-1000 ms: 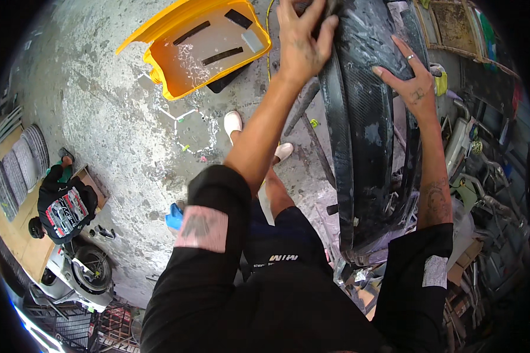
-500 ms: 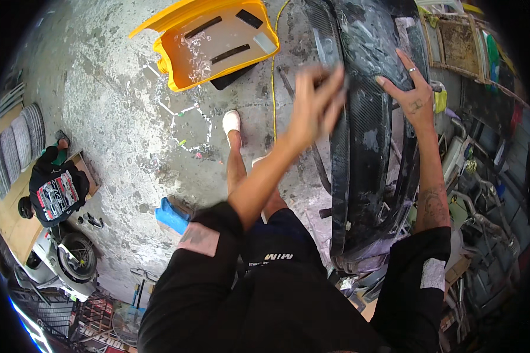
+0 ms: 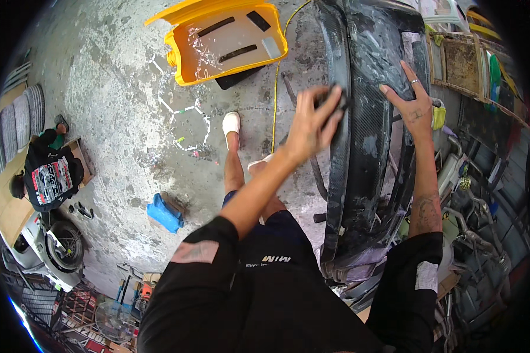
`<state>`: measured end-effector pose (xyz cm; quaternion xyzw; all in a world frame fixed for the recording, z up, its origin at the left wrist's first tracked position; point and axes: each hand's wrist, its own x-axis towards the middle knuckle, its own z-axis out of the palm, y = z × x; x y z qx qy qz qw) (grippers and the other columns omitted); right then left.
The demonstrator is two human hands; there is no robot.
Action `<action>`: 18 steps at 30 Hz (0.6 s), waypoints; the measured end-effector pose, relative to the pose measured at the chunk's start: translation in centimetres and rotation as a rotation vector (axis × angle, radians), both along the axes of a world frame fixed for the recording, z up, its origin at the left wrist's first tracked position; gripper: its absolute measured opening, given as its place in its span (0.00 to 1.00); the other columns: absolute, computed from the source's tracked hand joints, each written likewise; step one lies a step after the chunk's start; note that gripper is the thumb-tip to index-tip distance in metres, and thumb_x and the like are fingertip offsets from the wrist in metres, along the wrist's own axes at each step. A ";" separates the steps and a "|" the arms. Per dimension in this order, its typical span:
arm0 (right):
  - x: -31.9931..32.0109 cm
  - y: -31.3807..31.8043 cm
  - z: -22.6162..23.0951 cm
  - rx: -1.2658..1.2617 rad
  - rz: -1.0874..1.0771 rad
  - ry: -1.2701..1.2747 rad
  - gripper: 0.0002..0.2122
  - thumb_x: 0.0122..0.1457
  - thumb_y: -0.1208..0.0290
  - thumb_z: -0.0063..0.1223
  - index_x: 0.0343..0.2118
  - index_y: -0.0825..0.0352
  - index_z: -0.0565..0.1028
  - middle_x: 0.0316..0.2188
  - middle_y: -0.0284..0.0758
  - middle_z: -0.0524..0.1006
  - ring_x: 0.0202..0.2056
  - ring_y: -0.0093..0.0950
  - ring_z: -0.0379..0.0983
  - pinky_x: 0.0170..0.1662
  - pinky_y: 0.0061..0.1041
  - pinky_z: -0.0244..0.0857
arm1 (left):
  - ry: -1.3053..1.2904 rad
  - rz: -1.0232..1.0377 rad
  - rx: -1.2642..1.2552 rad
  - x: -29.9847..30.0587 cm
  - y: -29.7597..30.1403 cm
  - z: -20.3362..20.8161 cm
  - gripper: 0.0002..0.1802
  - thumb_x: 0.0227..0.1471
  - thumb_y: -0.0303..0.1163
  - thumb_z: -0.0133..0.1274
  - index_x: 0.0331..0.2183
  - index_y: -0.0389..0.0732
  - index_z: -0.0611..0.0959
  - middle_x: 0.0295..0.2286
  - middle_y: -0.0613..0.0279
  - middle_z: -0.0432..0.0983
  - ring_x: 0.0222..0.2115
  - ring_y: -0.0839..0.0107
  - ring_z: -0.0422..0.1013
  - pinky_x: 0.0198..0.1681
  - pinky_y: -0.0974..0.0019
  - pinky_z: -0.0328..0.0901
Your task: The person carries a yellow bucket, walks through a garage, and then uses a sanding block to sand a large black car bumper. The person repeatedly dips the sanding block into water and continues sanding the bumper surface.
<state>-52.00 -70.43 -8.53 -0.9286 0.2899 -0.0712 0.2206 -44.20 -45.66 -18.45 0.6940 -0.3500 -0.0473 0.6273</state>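
A long black car bumper (image 3: 368, 141) with a carbon-fibre weave stands at the right, its surface wet and smeared with pale grey film. My left hand (image 3: 313, 125) is closed round a small dark sanding block (image 3: 338, 99), mostly covered by the fingers, and holds it at the bumper's left edge. Motion slightly smears the fingers. My right hand (image 3: 414, 107) lies spread on the bumper's far right part, thumb and fingers apart, with nothing in it.
A yellow water tub (image 3: 235, 73) with dark strips stands far ahead, beside a yellow cord (image 3: 275, 106). A blue cloth (image 3: 165, 213) lies on the floor. At left, a person (image 3: 52, 176) sits by a motorcycle (image 3: 65, 247) and stacked tyres (image 3: 19, 126). Metal parts (image 3: 468, 217) crowd the right.
My left hand has shifted slightly down along the bumper's edge, and the dark block shows more clearly. My right hand stays in place on the bumper. The whole view has moved a little.
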 end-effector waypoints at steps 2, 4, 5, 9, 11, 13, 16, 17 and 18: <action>1.2 0.9 0.2 -0.002 0.022 -0.016 0.36 0.50 0.57 0.76 0.61 0.65 0.74 0.59 0.45 0.76 0.60 0.36 0.73 0.63 0.32 0.64 | -0.073 0.153 -0.124 6.8 -3.8 -1.2 0.30 0.51 0.26 0.63 0.57 0.38 0.79 0.44 0.44 0.71 0.44 0.48 0.69 0.50 0.51 0.65; 2.5 1.5 0.2 0.027 0.038 0.002 0.36 0.50 0.57 0.75 0.61 0.65 0.74 0.59 0.45 0.76 0.59 0.36 0.74 0.63 0.32 0.64 | -0.086 0.241 -0.118 12.0 -5.6 -2.3 0.30 0.51 0.26 0.63 0.57 0.38 0.79 0.44 0.44 0.71 0.44 0.48 0.69 0.49 0.51 0.65; 2.6 1.7 0.1 0.059 -0.005 0.042 0.35 0.50 0.58 0.75 0.62 0.64 0.74 0.59 0.46 0.76 0.59 0.35 0.74 0.62 0.32 0.65 | -0.090 0.316 -0.122 12.6 -6.1 -2.6 0.29 0.51 0.26 0.63 0.57 0.37 0.79 0.44 0.43 0.71 0.44 0.47 0.69 0.49 0.51 0.65; -0.1 0.3 0.1 0.029 -0.021 0.031 0.35 0.51 0.59 0.75 0.62 0.64 0.74 0.59 0.46 0.76 0.59 0.35 0.74 0.61 0.32 0.66 | 0.040 0.173 -0.082 -0.5 -1.2 0.2 0.26 0.52 0.25 0.62 0.55 0.36 0.81 0.43 0.45 0.70 0.45 0.49 0.67 0.50 0.53 0.63; -0.4 0.2 -0.1 -0.008 -0.006 0.007 0.35 0.51 0.59 0.75 0.62 0.63 0.74 0.58 0.46 0.77 0.58 0.35 0.75 0.61 0.32 0.66 | 0.107 0.092 0.005 -2.2 0.2 0.9 0.27 0.52 0.25 0.62 0.55 0.37 0.80 0.43 0.45 0.70 0.45 0.49 0.67 0.51 0.52 0.63; 1.2 0.9 -0.1 0.027 0.011 -0.003 0.35 0.51 0.59 0.75 0.62 0.63 0.74 0.59 0.46 0.76 0.58 0.35 0.75 0.61 0.32 0.66 | 0.070 0.198 -0.074 4.7 -3.1 -0.5 0.28 0.52 0.24 0.62 0.56 0.38 0.80 0.43 0.44 0.70 0.44 0.48 0.67 0.50 0.51 0.63; 1.9 1.3 0.0 0.057 0.013 0.012 0.35 0.51 0.59 0.75 0.62 0.63 0.74 0.59 0.45 0.76 0.59 0.35 0.74 0.61 0.31 0.66 | 0.065 0.317 -0.155 7.8 -5.1 -1.9 0.30 0.51 0.23 0.63 0.58 0.39 0.79 0.44 0.43 0.70 0.44 0.47 0.68 0.50 0.50 0.64; 2.1 1.4 0.1 0.063 0.026 0.018 0.35 0.51 0.59 0.75 0.62 0.63 0.74 0.59 0.45 0.76 0.59 0.35 0.74 0.62 0.31 0.66 | 0.078 0.357 -0.148 8.0 -5.0 -2.1 0.31 0.51 0.22 0.63 0.58 0.40 0.79 0.44 0.43 0.70 0.45 0.47 0.68 0.50 0.49 0.64; 1.5 0.8 -0.1 0.055 0.010 0.026 0.35 0.51 0.59 0.75 0.62 0.63 0.74 0.59 0.45 0.76 0.59 0.35 0.74 0.62 0.31 0.66 | 0.082 0.275 -0.093 4.7 -4.0 -1.5 0.32 0.51 0.22 0.62 0.58 0.39 0.78 0.44 0.43 0.70 0.45 0.47 0.67 0.50 0.49 0.64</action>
